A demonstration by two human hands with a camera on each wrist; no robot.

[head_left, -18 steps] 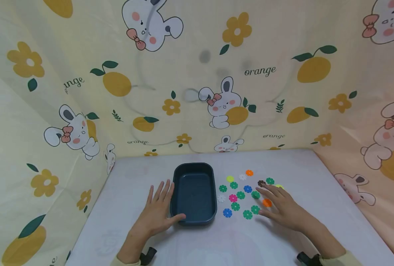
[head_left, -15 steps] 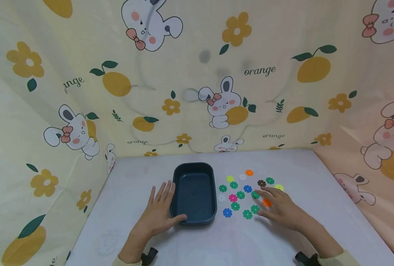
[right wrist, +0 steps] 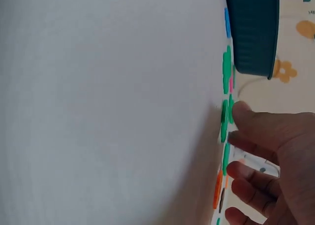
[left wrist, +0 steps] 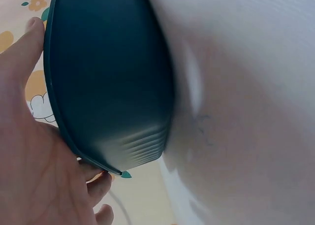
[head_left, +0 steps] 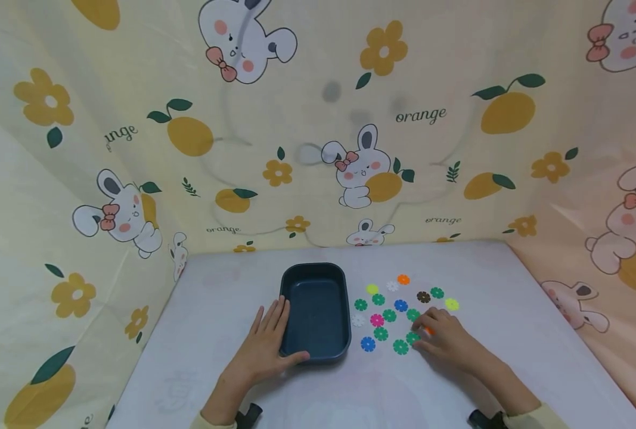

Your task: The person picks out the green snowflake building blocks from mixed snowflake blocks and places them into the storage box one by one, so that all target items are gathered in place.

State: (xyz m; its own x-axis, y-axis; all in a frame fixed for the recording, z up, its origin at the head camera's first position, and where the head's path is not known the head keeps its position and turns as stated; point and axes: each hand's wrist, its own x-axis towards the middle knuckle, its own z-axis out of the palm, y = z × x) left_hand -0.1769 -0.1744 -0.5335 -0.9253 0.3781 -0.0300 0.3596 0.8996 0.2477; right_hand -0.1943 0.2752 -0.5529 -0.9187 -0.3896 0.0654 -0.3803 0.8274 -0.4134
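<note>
Cloth [head_left: 307,89] hangs along the far edge of the desk [head_left: 232,274] and down both its sides. The tray [head_left: 315,316] stands on the desk a little left of the middle, with its long sides running from near to far.

The left hand [head_left: 268,344] is spread, fingers straight along the tray's left side and thumb stretched across its near left corner; it touches the tray without clasping it. The right hand [head_left: 445,338] hangs low over the discs [head_left: 389,316], fingers bent and thumb apart, and the right wrist view shows nothing pinched between them.

The discs, mostly green, lie scattered between the tray and the desk's right edge. Nearest the right hand are a green disc [head_left: 411,337] by the thumb and an orange disc [head_left: 429,330] partly hidden under the fingers.

As for progress, I judge the work barely begun: no disc shows inside the tray, and all those in sight are on the desk, so the handling of them seems wholly left to do.
</note>
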